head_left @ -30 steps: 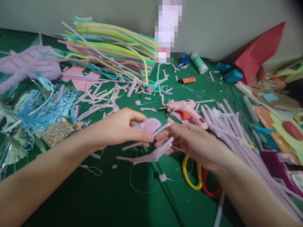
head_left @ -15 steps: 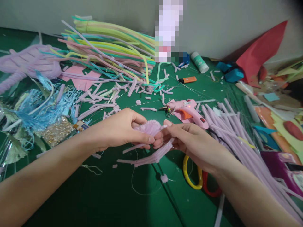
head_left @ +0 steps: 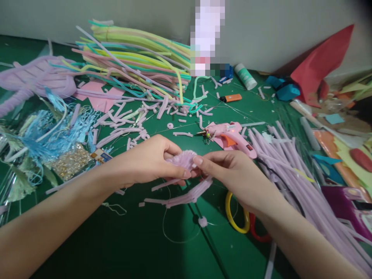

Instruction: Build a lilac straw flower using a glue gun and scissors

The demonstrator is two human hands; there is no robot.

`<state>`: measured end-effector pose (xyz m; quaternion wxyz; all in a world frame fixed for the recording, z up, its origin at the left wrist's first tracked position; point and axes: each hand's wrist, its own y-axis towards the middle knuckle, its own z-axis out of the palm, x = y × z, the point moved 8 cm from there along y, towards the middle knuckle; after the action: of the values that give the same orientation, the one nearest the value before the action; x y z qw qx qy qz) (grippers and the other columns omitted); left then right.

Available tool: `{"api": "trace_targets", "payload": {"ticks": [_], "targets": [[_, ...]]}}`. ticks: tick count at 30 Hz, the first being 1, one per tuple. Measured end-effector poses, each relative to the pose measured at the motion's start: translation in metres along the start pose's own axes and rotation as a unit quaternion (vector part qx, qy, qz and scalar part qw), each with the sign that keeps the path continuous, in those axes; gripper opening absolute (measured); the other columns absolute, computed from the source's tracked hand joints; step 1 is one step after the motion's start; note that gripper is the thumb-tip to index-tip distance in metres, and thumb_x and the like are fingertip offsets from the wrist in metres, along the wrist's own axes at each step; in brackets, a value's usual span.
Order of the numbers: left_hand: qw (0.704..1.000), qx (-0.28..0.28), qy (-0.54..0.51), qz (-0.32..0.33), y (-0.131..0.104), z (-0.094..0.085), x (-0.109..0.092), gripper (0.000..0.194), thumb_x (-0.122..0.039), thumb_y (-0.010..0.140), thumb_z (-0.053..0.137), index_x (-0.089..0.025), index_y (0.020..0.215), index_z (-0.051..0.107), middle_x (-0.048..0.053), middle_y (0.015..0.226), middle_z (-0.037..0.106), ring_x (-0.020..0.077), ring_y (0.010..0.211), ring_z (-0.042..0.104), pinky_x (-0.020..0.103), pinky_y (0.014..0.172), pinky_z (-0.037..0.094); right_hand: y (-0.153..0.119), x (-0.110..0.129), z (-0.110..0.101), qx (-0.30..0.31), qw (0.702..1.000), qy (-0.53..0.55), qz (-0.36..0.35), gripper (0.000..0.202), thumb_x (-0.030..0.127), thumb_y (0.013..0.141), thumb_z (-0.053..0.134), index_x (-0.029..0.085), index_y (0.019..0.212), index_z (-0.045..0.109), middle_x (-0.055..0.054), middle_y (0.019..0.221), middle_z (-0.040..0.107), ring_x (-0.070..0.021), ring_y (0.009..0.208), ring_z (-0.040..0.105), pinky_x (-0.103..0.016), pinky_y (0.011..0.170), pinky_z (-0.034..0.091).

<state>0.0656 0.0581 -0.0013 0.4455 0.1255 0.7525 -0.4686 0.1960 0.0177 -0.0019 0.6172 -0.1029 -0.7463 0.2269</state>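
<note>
Near the middle, my left hand (head_left: 154, 159) is closed on a small ridged lilac piece (head_left: 183, 158), thumb in front and fingers behind. My right hand (head_left: 226, 164) pinches at the right edge of that piece, with a small pale bit at the fingertips. Below the hands a bundle of lilac strips (head_left: 192, 193) extends left from under my right fingers. A thin clear thread loops beneath, near a small lilac ball (head_left: 202, 221).
A pink glue gun (head_left: 229, 135) lies beyond my right hand, and scissors with yellow and red handles (head_left: 247, 221) lie beside my right wrist. Lilac stems (head_left: 290, 174) spread at right. Cut scraps, colored stems (head_left: 130, 58) and blue tassels (head_left: 58, 124) lie behind and left.
My right hand has moved slightly left, its thumb and finger now against the lilac piece's edge. My left hand still holds the piece.
</note>
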Motion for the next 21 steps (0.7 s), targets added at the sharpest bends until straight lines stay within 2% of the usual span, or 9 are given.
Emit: {"api": "trace_targets", "payload": {"ticks": [6, 10, 12, 14, 16, 19, 21], "targets": [[1.000, 0.005, 0.007, 0.018, 0.000, -0.001, 0.000, 0.022, -0.040, 0.073, 0.073, -0.020, 0.080, 0.074, 0.002, 0.074, 0.076, 0.0191, 0.066, 0.068, 0.023, 0.052, 0.042, 0.001, 0.005, -0.001, -0.034, 0.998, -0.049, -0.006, 0.036, 0.058, 0.068, 0.079, 0.023, 0.063, 0.071, -0.003, 0.065, 0.067, -0.0174, 0.061, 0.055, -0.033, 0.057, 0.041], [0.999, 0.010, 0.028, 0.029, 0.000, -0.001, -0.001, 0.022, -0.040, 0.073, 0.074, -0.020, 0.083, 0.073, 0.000, 0.075, 0.073, 0.0188, 0.070, 0.067, 0.022, 0.053, 0.041, 0.001, 0.004, -0.001, 0.050, 0.998, -0.031, -0.003, 0.044, 0.065, 0.076, 0.068, 0.022, 0.069, 0.073, -0.004, 0.075, 0.072, -0.0177, 0.071, 0.061, -0.030, 0.064, 0.045], [0.999, 0.024, 0.000, 0.029, -0.002, -0.001, -0.002, 0.031, -0.040, 0.074, 0.076, -0.022, 0.098, 0.070, 0.001, 0.084, 0.074, 0.0199, 0.079, 0.069, 0.022, 0.059, 0.045, 0.000, 0.002, 0.001, 0.103, 0.995, -0.002, 0.008, 0.046, 0.066, 0.078, 0.066, 0.021, 0.075, 0.073, -0.005, 0.082, 0.073, -0.0174, 0.076, 0.064, -0.029, 0.069, 0.047], [0.998, 0.043, -0.052, 0.021, -0.005, 0.000, -0.003, 0.045, -0.041, 0.078, 0.075, -0.024, 0.118, 0.062, 0.001, 0.091, 0.074, 0.0193, 0.085, 0.070, 0.023, 0.067, 0.050, -0.001, -0.001, 0.004, 0.136, 0.990, 0.024, 0.027, 0.042, 0.060, 0.074, 0.073, 0.019, 0.081, 0.072, -0.005, 0.086, 0.074, -0.0170, 0.079, 0.065, -0.028, 0.071, 0.049], [0.994, 0.047, -0.096, 0.011, -0.008, -0.001, -0.005, 0.049, -0.040, 0.084, 0.070, -0.026, 0.129, 0.055, -0.001, 0.086, 0.072, 0.0159, 0.082, 0.069, 0.023, 0.070, 0.052, -0.001, -0.005, 0.006, 0.144, 0.987, 0.054, 0.046, 0.036, 0.049, 0.070, 0.081, 0.018, 0.085, 0.071, -0.004, 0.087, 0.075, -0.0162, 0.082, 0.066, -0.027, 0.074, 0.050], [0.986, 0.023, -0.163, 0.021, -0.012, -0.006, -0.009, 0.035, -0.036, 0.091, 0.063, -0.026, 0.125, 0.059, -0.004, 0.076, 0.067, 0.0111, 0.072, 0.066, 0.020, 0.068, 0.054, 0.002, -0.004, 0.007, 0.128, 0.986, 0.100, 0.036, 0.030, 0.034, 0.067, 0.086, 0.018, 0.089, 0.072, -0.001, 0.082, 0.074, -0.0126, 0.079, 0.066, -0.023, 0.075, 0.050], [0.974, 0.016, -0.223, 0.025, -0.014, -0.007, -0.007, 0.029, -0.035, 0.093, 0.060, -0.026, 0.120, 0.063, -0.002, 0.083, 0.070, 0.0121, 0.076, 0.069, 0.021, 0.070, 0.056, 0.003, -0.002, 0.006, 0.119, 0.986, 0.118, 0.023, 0.028, 0.028, 0.067, 0.086, 0.019, 0.090, 0.074, 0.001, 0.081, 0.073, -0.0101, 0.073, 0.064, -0.021, 0.072, 0.050]]}}
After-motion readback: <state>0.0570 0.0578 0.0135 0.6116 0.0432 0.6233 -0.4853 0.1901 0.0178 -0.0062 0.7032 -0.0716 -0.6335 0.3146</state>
